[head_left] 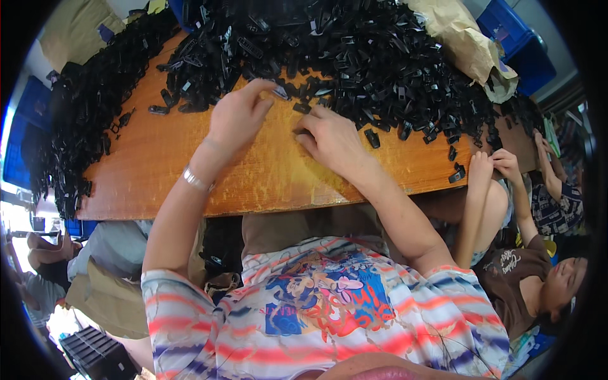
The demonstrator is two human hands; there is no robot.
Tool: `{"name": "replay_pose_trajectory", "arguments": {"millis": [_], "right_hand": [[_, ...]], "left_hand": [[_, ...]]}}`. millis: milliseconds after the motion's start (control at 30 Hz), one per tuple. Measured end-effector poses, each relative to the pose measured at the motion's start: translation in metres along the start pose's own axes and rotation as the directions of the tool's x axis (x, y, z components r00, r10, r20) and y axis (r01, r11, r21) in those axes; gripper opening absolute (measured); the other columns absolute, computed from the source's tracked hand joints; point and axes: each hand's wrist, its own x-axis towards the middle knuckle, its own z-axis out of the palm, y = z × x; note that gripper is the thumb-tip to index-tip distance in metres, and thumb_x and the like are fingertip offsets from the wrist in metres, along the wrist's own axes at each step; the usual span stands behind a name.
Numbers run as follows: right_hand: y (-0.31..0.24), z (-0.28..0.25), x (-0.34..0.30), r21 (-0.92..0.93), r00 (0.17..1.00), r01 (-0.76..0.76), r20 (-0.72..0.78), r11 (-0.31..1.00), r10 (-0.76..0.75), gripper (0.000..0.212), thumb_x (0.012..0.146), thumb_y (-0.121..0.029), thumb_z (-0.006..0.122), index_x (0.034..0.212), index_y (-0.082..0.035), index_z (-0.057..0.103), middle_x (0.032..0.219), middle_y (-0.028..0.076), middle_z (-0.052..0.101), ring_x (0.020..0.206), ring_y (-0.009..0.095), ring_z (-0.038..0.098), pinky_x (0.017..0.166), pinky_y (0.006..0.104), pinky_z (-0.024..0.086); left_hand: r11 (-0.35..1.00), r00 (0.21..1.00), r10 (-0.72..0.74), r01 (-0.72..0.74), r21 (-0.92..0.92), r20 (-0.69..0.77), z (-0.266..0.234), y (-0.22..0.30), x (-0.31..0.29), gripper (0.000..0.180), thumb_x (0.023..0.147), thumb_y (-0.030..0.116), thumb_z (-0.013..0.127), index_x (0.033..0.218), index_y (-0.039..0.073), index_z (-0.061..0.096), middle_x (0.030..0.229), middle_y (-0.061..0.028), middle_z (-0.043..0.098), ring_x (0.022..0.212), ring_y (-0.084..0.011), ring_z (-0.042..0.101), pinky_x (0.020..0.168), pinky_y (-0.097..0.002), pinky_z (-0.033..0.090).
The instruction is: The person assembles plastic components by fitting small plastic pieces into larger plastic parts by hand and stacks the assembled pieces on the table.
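Viewed from my remote station through the head camera, the left hand (237, 117) is extended over the counter (266, 183), with a small dark piece (282, 94) at the tips of its thumb and forefinger. I cannot tell whether that grip is clamped on the piece or only touching it. The right hand (335, 139) is loosely curled; its thumb and forefinger stand apart, and I see nothing between them. A black piece (302, 108) lies on the counter just beyond its fingertips, near the front of the large heap (380, 69).

Findings on risk, in my judgement:

1. The pieces in the heap overlap and look alike. A fingertip pulling one out could drag neighbours with it or loosen the front of the pile.
2. The left grip meets its piece at the very tips, so a slight slip could drop it among the others, where I would struggle to identify it.
3. A loose black clip (372, 138) lies close to the right wrist; a sideways sweep of that arm could knock it.
4. Another piece (456, 172) sits near the counter's front edge, beside a co-worker's hands (482, 166). A bump from either person could send it to the floor.
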Motion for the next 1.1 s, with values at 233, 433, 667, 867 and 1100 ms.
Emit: {"name": "replay_pose_trajectory", "arguments": {"millis": [233, 433, 667, 867, 1100], "right_hand": [[-0.01, -0.004, -0.015, 0.236, 0.999, -0.033, -0.019, 0.971, 0.038, 0.019, 0.098, -0.015, 0.074, 0.116, -0.008, 0.076, 0.103, 0.016, 0.07, 0.096, 0.042, 0.072, 0.082, 0.0527, 0.058], [-0.02, -0.004, -0.017, 0.266, 0.986, -0.07, 0.163, 0.961, 0.027, 0.023, 0.094, -0.01, 0.077, 0.118, -0.01, 0.078, 0.104, 0.014, 0.071, 0.099, 0.039, 0.072, 0.087, 0.0479, 0.058], [-0.021, -0.003, -0.005, 0.191, 0.972, -0.027, 0.233, 0.981, -0.019, 0.038, 0.095, -0.014, 0.079, 0.131, -0.012, 0.07, 0.107, 0.017, 0.077, 0.102, 0.043, 0.075, 0.085, 0.0522, 0.059], [-0.023, 0.001, 0.013, 0.272, 0.971, -0.202, 0.182, 0.941, 0.156, 0.03, 0.093, -0.014, 0.085, 0.118, -0.006, 0.07, 0.101, 0.013, 0.077, 0.087, 0.034, 0.077, 0.076, 0.0433, 0.06], [-0.038, 0.026, 0.005, 0.231, 0.994, -0.006, 0.109, 0.973, -0.02, 0.023, 0.09, -0.018, 0.086, 0.111, -0.009, 0.081, 0.101, 0.009, 0.072, 0.097, 0.034, 0.073, 0.081, 0.0456, 0.058]], "left_hand": [[0.98, 0.998, 0.049, -0.039, 0.194, -0.05, 0.047, 0.0, 0.04, 0.033, 0.099, 0.039, 0.078, 0.114, 0.009, 0.074, 0.108, -0.0195, 0.079, 0.105, -0.0389, 0.077, 0.087, -0.0498, 0.061], [0.981, 0.997, 0.024, -0.01, 0.193, -0.072, 0.036, -0.014, 0.012, 0.035, 0.091, 0.034, 0.085, 0.102, 0.006, 0.066, 0.099, -0.0133, 0.077, 0.095, -0.0382, 0.074, 0.081, -0.05, 0.058], [0.981, 0.988, 0.155, -0.157, 0.117, 0.029, 0.006, -0.023, -0.049, 0.022, 0.09, 0.009, 0.081, 0.106, 0.006, 0.066, 0.103, -0.0149, 0.071, 0.103, -0.0378, 0.07, 0.087, -0.0473, 0.056], [0.972, 0.972, 0.233, -0.232, 0.029, -0.035, 0.002, -0.048, -0.081, 0.03, 0.088, 0.006, 0.084, 0.115, 0.005, 0.072, 0.101, -0.0131, 0.068, 0.098, -0.0363, 0.068, 0.085, -0.0439, 0.055], [0.969, 0.964, 0.246, -0.241, 0.052, -0.101, 0.011, -0.062, -0.095, 0.024, 0.087, 0.009, 0.087, 0.107, 0.003, 0.075, 0.101, -0.0123, 0.069, 0.096, -0.0357, 0.066, 0.084, -0.0432, 0.055]]}}
